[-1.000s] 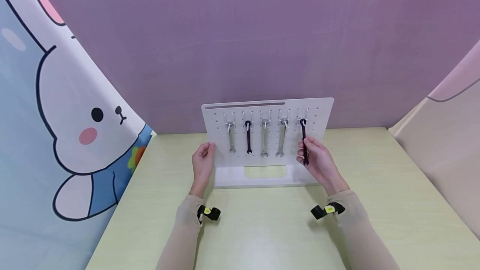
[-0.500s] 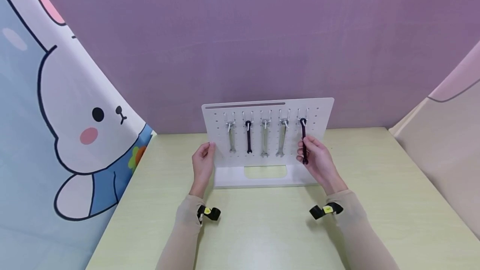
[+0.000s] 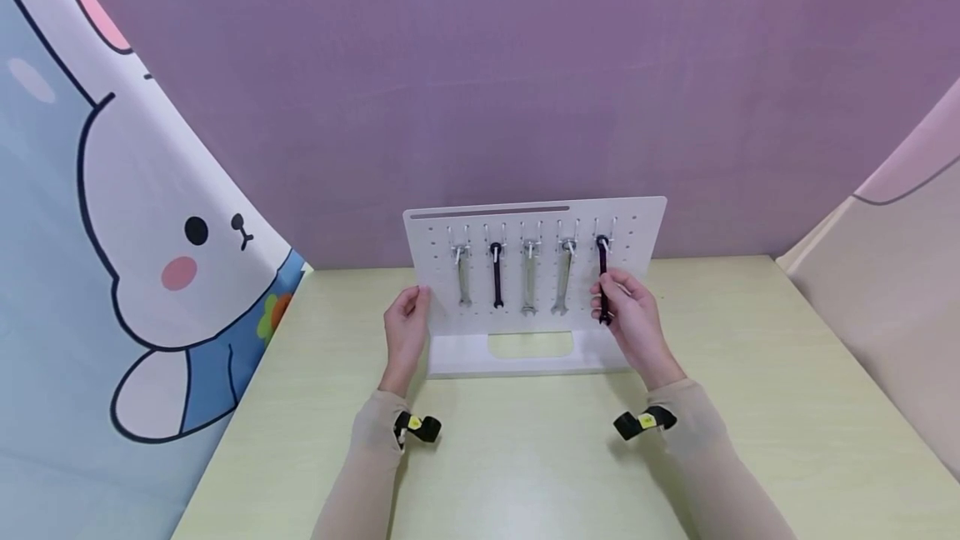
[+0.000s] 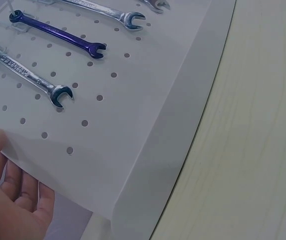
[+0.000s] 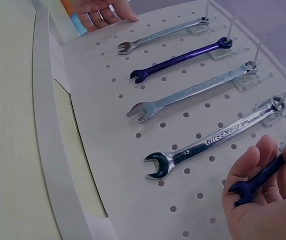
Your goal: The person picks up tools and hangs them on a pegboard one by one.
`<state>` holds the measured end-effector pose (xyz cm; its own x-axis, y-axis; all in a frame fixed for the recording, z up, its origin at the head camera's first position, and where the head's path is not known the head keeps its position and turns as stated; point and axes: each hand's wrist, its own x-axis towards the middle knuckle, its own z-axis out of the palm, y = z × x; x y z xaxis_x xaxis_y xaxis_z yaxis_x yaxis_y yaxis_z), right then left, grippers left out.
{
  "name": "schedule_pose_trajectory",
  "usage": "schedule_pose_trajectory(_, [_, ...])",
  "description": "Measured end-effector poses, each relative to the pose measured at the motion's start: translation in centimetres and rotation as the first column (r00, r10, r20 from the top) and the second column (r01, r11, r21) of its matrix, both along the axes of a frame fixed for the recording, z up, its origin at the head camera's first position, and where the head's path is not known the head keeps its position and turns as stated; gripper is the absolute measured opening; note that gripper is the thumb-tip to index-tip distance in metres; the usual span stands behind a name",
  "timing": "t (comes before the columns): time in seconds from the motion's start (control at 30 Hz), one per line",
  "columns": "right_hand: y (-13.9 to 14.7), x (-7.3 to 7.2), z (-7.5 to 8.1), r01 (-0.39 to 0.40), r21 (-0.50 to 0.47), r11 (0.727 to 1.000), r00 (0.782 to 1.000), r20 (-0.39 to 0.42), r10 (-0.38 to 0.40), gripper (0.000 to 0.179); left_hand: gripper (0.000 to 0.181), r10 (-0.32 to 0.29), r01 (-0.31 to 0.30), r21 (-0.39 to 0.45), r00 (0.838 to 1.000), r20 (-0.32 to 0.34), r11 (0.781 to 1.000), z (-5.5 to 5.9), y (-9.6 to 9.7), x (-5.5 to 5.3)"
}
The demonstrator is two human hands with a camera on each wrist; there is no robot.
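A white pegboard stand (image 3: 450, 322) stands upright on the table. My left hand (image 3: 406, 332) pinches its left edge, thumb in front and fingers behind. At the rightmost hook, my right hand (image 3: 633, 319) holds a dark purple combination wrench (image 3: 603, 263) by its shank, open end down. The ring end is at the hook; whether the hook passes fully through it is hard to tell. Along the other hooks hang a small silver wrench (image 3: 463, 280), another purple wrench (image 3: 497, 277) and two larger silver wrenches, one in the middle (image 3: 529, 280) and one right of it (image 5: 212, 140).
The stand's base (image 3: 457, 357) has a rectangular cutout and rests on a pale wood table (image 3: 525, 457). Behind it rises a purple backdrop (image 3: 480, 90). A cloth with a cartoon rabbit (image 3: 142, 273) hangs at the left, and a pale cloth (image 3: 885, 298) at the right.
My right hand has shifted slightly left and up with the purple wrench, whose ring end moved a little left at the hook. The left hand stays on the board's edge.
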<state>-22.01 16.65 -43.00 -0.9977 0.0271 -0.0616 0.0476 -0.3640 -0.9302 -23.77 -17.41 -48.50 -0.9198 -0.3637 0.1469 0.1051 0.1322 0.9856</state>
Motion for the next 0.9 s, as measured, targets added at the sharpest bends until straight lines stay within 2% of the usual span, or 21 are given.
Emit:
schedule_pose_trajectory(0.23, [0.2,-0.2,-0.3,-0.001,0.016,1.0,1.0,-0.012,0.001,0.012,0.033,0.002,-0.002,-0.003,1.0,-0.005,1.0,0.1,0.0,0.2])
schedule_pose_trajectory(0.5, [0.3,-0.5,-0.6,0.034,0.121,0.992,0.999,-0.027,-0.031,0.014,0.036,0.0,0.0,-0.011,1.0,0.004,1.0,-0.1,-0.1,0.2])
schedule_pose_trajectory(0.8, [0.4,-1.0,-1.3,0.099,0.25,0.963,0.995,-0.054,-0.088,0.018,0.034,0.001,-0.001,-0.002,1.0,0.011,1.0,0.0,0.0,0.2])
schedule_pose_trajectory(0.9, [0.3,-1.1,-1.4,0.128,0.3,0.945,0.991,-0.078,-0.11,0.022,0.035,-0.003,0.003,-0.003,1.0,0.019,1.0,0.0,-0.1,0.3])
